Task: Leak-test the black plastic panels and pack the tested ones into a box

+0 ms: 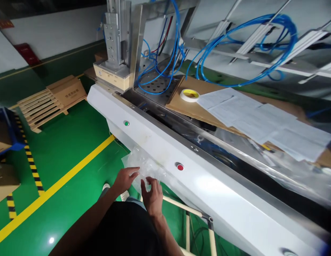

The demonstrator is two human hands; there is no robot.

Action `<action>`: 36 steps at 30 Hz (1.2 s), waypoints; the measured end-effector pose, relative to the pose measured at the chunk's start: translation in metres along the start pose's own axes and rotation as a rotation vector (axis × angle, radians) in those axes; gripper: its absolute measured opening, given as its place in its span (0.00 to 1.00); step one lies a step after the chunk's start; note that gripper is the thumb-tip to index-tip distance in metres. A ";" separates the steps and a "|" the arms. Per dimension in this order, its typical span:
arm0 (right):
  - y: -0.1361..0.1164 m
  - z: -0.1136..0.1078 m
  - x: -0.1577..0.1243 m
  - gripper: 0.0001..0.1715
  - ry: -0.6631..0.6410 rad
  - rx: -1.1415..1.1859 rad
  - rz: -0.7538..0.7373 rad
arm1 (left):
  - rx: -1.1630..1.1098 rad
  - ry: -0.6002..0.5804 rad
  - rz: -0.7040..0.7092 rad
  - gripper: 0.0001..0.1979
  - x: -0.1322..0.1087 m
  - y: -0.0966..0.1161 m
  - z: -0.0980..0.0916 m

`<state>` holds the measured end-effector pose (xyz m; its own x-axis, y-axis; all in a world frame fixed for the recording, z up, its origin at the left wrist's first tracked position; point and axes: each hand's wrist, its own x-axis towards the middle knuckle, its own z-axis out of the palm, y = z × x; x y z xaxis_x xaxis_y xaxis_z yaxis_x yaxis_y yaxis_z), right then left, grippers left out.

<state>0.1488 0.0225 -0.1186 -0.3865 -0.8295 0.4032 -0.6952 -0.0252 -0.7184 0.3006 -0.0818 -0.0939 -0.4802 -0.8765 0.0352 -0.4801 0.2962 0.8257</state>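
A crumpled clear plastic bag is in front of my body, against the lower edge of the white machine panel. On its near left side my left hand reaches in, with thumb and fingers closed about the film. My right hand is at the bag's near right side, its curled fingers and thumb around the plastic. A small gap separates the two hands. Whether anything lies inside the bag cannot be made out. The white panel carries a green button and a red button.
Cardboard on the machine bears a tape roll and paper sheets. Blue tubing coils behind. A beige tube frame stands below the panel. On the green floor at left is a wooden pallet with a carton.
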 end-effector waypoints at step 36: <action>0.012 0.076 0.019 0.22 0.168 -0.350 0.667 | -0.630 -0.005 -0.171 0.28 0.096 0.118 -0.119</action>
<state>0.1791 -0.0360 -0.1632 -0.8586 -0.5103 0.0484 -0.4229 0.6518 -0.6296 0.2851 -0.1763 0.0741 -0.4393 -0.8893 -0.1269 -0.0283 -0.1275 0.9914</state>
